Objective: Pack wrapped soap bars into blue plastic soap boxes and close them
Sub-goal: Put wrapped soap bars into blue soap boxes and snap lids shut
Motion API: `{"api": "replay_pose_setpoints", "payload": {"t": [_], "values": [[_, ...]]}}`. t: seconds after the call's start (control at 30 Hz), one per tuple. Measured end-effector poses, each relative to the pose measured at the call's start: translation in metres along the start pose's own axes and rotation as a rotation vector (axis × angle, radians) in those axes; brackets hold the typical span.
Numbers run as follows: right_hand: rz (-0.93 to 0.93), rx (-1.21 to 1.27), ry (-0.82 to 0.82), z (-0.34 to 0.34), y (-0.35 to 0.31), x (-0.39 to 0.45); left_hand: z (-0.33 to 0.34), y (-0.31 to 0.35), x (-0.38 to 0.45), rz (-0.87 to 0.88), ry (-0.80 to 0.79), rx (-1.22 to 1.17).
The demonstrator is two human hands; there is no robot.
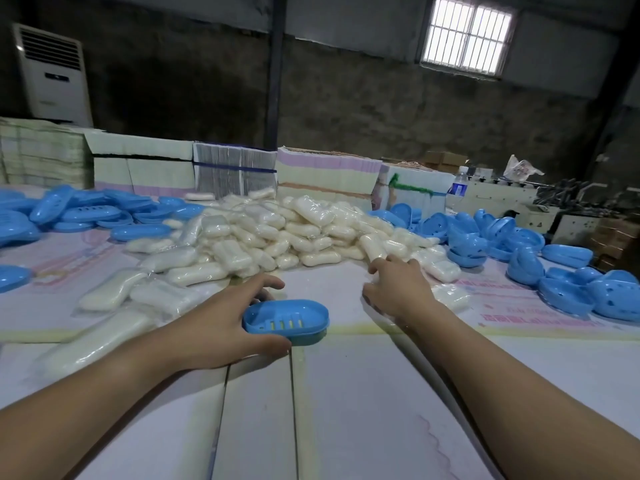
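Bare forearms reach in from the near edge of the table (346, 410), a broad surface of pale printed sheets. Across its middle toward the far edge lies the big heap of wrapped soap bars (277, 230). Loose blue box halves (519, 251) crowd the right edge, and more blue shells (79, 209) spread over the far left corner. Just before the heap, the left hand (221, 323) curls thumb and fingers round an open, empty soap box base (286, 320) resting on the surface. The right hand (398, 285) stretches with fingers extended onto a wrapped bar (375, 249) at the heap's near edge, touching but not yet gripping it. I see no closed box, so nearly everything looks left to do.
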State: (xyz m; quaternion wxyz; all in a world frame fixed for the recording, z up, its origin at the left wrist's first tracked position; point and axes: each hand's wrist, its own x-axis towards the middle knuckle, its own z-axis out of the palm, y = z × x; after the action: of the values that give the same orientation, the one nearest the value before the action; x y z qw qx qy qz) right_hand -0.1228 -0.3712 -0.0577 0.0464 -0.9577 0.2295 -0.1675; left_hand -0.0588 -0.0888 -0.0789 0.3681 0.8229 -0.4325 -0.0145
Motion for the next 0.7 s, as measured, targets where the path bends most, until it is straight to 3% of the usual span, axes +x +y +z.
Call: {"api": "replay_pose_setpoints", "payload": {"t": [0.17, 0.23, 0.37, 0.7], "values": [[0.004, 0.248, 0.128, -0.004, -0.003, -0.003, 0.000, 0.001, -0.001, -0.012, -0.013, -0.018], [0.054, 0.171, 0.164, -0.004, 0.001, -0.002, 0.001, 0.000, 0.000, -0.014, -0.002, 0.004], [0.110, 0.037, 0.045, -0.003, 0.005, -0.003, 0.002, 0.000, 0.000, -0.036, 0.046, 0.038], [-0.112, 0.209, 0.050, -0.003, -0.011, -0.009, 0.003, -0.001, 0.003, -0.099, 0.126, 0.025]]}}
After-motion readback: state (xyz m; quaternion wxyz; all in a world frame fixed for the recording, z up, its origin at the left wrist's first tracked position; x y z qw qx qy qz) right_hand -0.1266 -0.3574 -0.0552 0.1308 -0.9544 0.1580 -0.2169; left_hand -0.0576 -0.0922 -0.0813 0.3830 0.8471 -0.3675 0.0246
